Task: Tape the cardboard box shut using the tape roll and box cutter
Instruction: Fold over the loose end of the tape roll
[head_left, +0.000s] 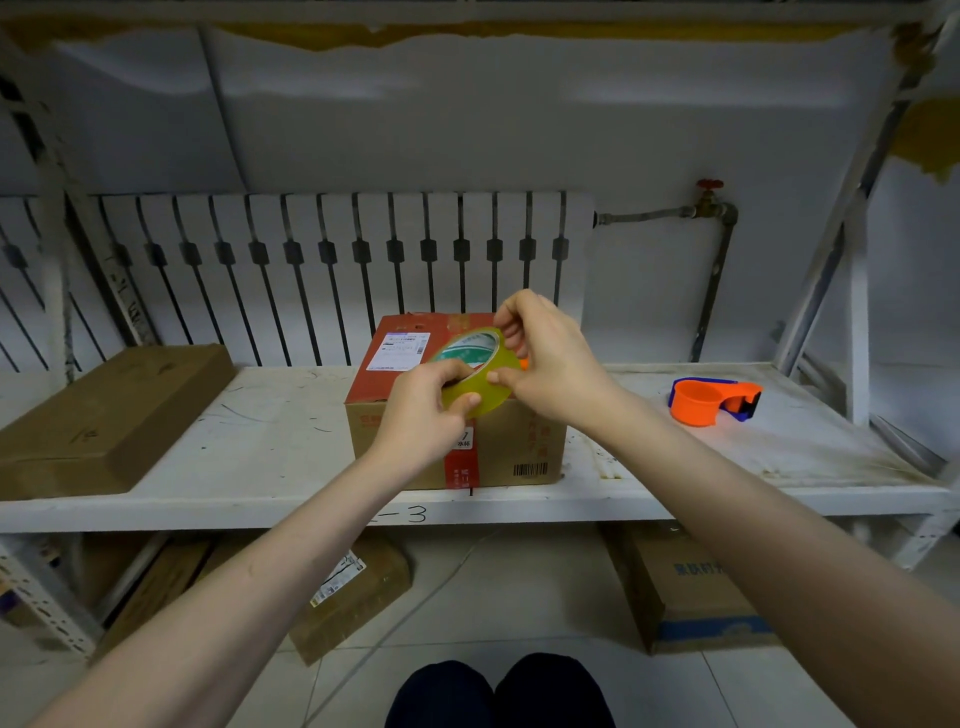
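Observation:
A cardboard box (519, 447) with a red top and a white shipping label stands on the white shelf (270, 436), near its front edge. I hold a yellowish clear tape roll (480, 382) just above the box. My left hand (426, 410) grips the roll from the left, thumb on its outer face. My right hand (545, 358) pinches the roll's right rim and outer face with fingertips. A small orange thing (524, 364) peeks out behind my right hand; I cannot tell what it is.
An orange and blue tape dispenser (711, 400) lies on the shelf to the right. A flat brown carton (109, 415) fills the shelf's left end. A radiator (322, 270) and a pipe with a red valve (709, 200) line the wall. More boxes (685, 587) sit below.

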